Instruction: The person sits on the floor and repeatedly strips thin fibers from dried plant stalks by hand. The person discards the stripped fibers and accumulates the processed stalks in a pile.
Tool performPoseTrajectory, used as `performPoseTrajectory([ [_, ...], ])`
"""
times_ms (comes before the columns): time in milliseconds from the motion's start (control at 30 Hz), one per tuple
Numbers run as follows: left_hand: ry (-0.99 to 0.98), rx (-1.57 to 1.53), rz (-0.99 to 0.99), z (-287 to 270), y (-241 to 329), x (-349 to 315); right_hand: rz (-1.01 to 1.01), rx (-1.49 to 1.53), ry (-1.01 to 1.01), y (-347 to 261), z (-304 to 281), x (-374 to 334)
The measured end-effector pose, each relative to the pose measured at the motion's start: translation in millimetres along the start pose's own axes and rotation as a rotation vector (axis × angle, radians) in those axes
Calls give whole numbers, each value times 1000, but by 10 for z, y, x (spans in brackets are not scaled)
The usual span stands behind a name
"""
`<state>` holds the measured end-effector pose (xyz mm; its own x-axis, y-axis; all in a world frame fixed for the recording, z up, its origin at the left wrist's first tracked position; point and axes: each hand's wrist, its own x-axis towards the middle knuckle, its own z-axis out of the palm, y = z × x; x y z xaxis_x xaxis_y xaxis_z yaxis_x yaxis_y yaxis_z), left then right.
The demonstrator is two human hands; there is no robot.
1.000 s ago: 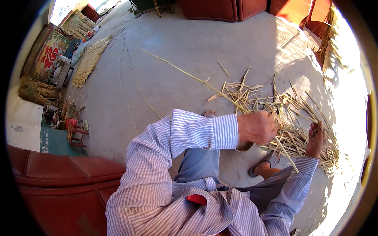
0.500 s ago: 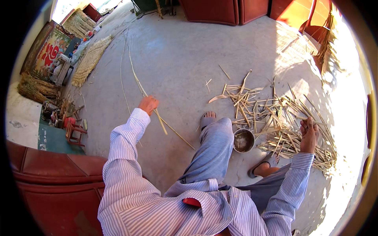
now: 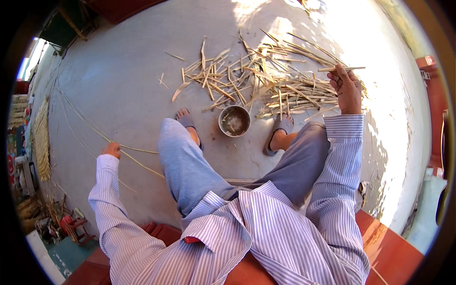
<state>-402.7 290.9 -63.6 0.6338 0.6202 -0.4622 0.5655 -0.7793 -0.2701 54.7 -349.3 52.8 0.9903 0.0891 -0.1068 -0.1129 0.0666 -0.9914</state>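
Note:
On the left, my left hand (image 3: 111, 149) is closed around long, thin, pale yellow-green plant strips (image 3: 138, 149). Their ends trail away across the floor, and two short ends cross toward my left knee. My right hand (image 3: 348, 90) is held up at the right end of a pile of dry stalks (image 3: 299, 95). Between its thumb and fingers it pinches a short straw-coloured stalk piece (image 3: 356, 68), lying nearly level. Between my feet stands a round metal bowl (image 3: 220, 124) with murky liquid and light bits in it.
A woven straw mat (image 3: 42, 142) lies at the far left. Near it are a small red stool (image 3: 76, 228) and clutter. Red padded seating (image 3: 389, 242) is behind me, with more red furniture (image 3: 121, 8) at the far edge. Strong sunlight whitens the floor on the right.
The view has swung right, so the stalk pile and bowl appear farther left. My right hand is raised higher, the short stalk showing plainly. My left hand still holds the strips.

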Motion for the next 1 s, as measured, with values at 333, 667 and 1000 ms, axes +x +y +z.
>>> performPoseTrajectory([
  [333, 306, -73, 805, -1294, 3030, 938, 535, -43, 468, 1995, -2223, -671],
  [667, -8, -156, 982, 257, 4602, 992, 514, -585, 211, 2747, -1365, -59],
  [1000, -46, -57, 890, 915, 5068, 860, 261, -1171, -282, 3089, 21, 1212],
])
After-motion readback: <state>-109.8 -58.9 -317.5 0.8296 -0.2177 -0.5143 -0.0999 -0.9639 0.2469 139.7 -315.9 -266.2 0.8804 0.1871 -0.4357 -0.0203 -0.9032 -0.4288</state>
